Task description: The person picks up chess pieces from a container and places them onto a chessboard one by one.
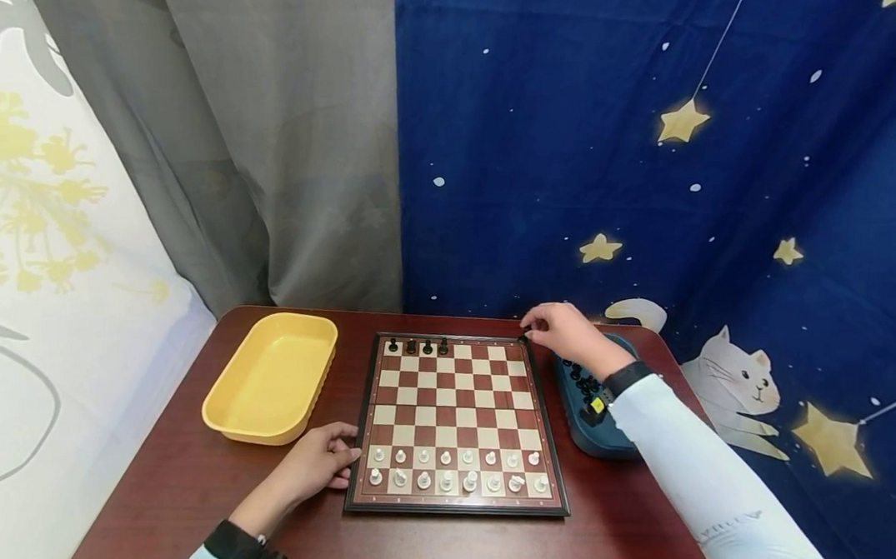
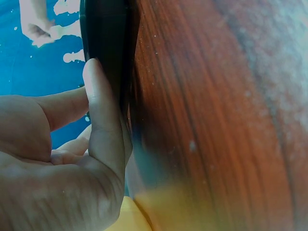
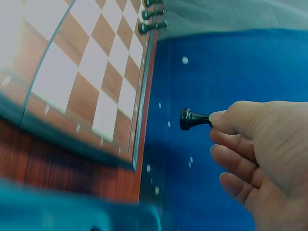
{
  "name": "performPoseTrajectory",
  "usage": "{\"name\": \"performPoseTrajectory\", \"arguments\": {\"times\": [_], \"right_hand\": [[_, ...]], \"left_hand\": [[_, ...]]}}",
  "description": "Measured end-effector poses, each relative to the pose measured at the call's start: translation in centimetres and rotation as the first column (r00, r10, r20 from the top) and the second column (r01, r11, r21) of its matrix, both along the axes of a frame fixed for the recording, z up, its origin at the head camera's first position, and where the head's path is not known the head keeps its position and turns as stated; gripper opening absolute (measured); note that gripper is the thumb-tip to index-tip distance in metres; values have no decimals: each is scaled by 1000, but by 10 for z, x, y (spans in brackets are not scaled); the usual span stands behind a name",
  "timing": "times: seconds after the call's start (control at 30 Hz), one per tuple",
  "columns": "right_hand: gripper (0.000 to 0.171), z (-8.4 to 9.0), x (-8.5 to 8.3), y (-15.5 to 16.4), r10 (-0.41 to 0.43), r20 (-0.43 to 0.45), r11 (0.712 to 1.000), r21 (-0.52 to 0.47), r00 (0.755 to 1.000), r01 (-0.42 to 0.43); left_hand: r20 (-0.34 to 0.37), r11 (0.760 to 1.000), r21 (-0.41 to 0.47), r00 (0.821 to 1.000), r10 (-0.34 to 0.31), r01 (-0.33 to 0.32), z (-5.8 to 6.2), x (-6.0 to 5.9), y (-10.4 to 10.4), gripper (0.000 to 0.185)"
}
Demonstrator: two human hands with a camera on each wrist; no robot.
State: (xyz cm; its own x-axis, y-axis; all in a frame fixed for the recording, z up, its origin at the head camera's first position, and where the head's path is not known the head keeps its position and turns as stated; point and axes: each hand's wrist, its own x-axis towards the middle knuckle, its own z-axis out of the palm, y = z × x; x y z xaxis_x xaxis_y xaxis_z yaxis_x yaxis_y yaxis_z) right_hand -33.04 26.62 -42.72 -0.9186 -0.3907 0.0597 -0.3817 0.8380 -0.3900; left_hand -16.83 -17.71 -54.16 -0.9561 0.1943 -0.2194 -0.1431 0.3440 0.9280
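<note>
A brown-and-cream chessboard [image 1: 454,413] lies on the dark red table [image 1: 164,484]. White pieces [image 1: 456,471] fill its two near rows, and several black pieces [image 1: 418,346] stand in the far row at the left. My right hand [image 1: 563,329] pinches a black chess piece [image 3: 192,119] over the board's far right corner. Straight fingers of my left hand [image 1: 317,464] rest against the board's near left edge [image 2: 108,57] and hold nothing.
An empty yellow tray [image 1: 272,375] sits left of the board. A dark blue tray [image 1: 597,435] with several black pieces [image 1: 583,382] stands to the right, under my right forearm. Curtains hang close behind the table's far edge.
</note>
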Motion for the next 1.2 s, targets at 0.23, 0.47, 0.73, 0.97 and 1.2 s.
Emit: {"name": "performPoseTrajectory", "arguments": {"times": [0.23, 0.47, 0.73, 0.97, 1.2], "right_hand": [[21, -6, -19, -44, 78, 44, 997, -28, 996, -77], [20, -15, -33, -76, 122, 77, 992, -41, 990, -119], [19, -38, -35, -91, 120, 104, 993, -31, 987, -117], [18, -54, -35, -94, 115, 105, 993, -24, 988, -114], [18, -58, -33, -95, 99, 92, 995, -40, 991, -95]], "left_hand": [[-3, 1000, 5, 1000, -2, 2, 0, -1, 0, 36], [-6, 1000, 9, 1000, -7, 7, 1, -4, -1, 37], [2, 1000, 24, 1000, -10, 10, -2, 1, -1, 36], [-5, 999, 41, 1000, -18, 18, -2, 4, -1, 35], [5, 999, 34, 1000, -23, 23, -2, 4, -1, 36]]}}
